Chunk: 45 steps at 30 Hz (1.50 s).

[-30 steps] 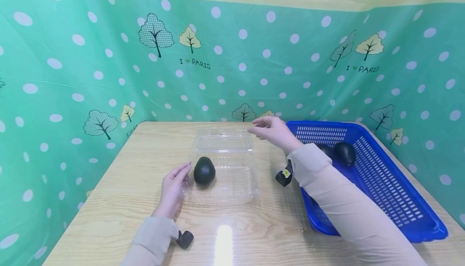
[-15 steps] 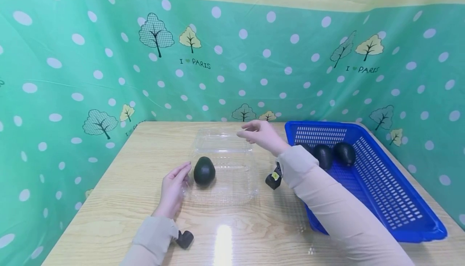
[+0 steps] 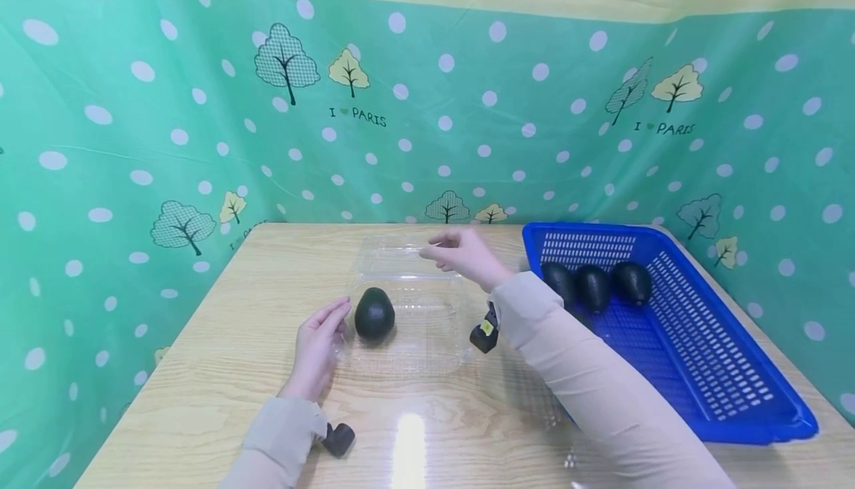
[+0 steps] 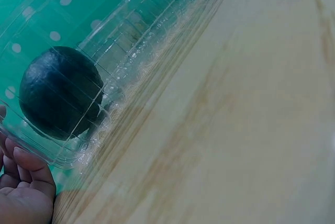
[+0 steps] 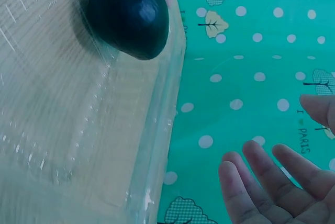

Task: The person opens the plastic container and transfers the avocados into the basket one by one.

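Note:
A clear plastic clamshell container [image 3: 427, 340] lies open on the table, its lid [image 3: 407, 255] folded back to the far side. One dark avocado [image 3: 375, 315] sits in the left part of its base. My left hand [image 3: 319, 344] pinches the left rim; the left wrist view shows thumb and fingers at the container's corner, beside the avocado [image 4: 62, 92]. Above the lid's right part hovers my right hand [image 3: 467, 255], holding nothing. In the right wrist view its fingers [image 5: 280, 187] are loosely spread, apart from the container.
A blue plastic basket [image 3: 708, 326] stands at the right with several dark avocados [image 3: 592, 287] at its far end; my right forearm crosses its near-left side. Wrist cameras [image 3: 484, 335] hang below both sleeves. A dotted green curtain [image 3: 427, 103] stands behind the table [image 3: 254, 289].
My right hand has moved left, from beside the basket to over the lid, uncovering more avocados in the basket. My left hand, the container and its avocado stay put.

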{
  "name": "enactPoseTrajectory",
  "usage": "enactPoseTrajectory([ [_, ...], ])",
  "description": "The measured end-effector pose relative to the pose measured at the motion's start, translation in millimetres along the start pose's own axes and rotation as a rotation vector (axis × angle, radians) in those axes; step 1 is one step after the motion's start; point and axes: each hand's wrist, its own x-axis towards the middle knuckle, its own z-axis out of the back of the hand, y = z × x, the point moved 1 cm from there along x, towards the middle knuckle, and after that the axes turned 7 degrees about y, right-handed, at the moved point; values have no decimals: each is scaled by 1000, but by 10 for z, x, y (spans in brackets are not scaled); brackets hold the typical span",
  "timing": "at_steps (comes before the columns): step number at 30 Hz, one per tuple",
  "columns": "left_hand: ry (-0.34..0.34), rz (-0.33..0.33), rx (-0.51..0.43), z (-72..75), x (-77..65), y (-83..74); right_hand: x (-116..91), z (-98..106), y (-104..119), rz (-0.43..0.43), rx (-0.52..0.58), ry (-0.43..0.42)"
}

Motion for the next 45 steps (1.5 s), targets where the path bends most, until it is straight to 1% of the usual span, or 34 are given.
enactPoseTrajectory([
  [6, -6, -1, -13, -8, 2, -9, 52, -110, -11, -22, 31, 12],
  [10, -9, -1, -14, -8, 7, -4, 59, -185, -10, -34, 25, 25],
  [19, -11, 1, -12, -17, 21, 10, 77, -331, -75, -56, -89, 46],
  [27, 13, 14, 43, 2, -3, -3, 110, -422, -99, -82, -99, 81],
  [31, 16, 12, 27, 12, -5, -4, 132, -470, -102, -83, -130, 107],
  [36, 15, 1, 10, 16, -10, -14, 146, -533, -93, -114, -167, 144],
  [45, 10, 11, 37, 1, -15, -23, 154, -641, -78, -180, -179, 197],
])
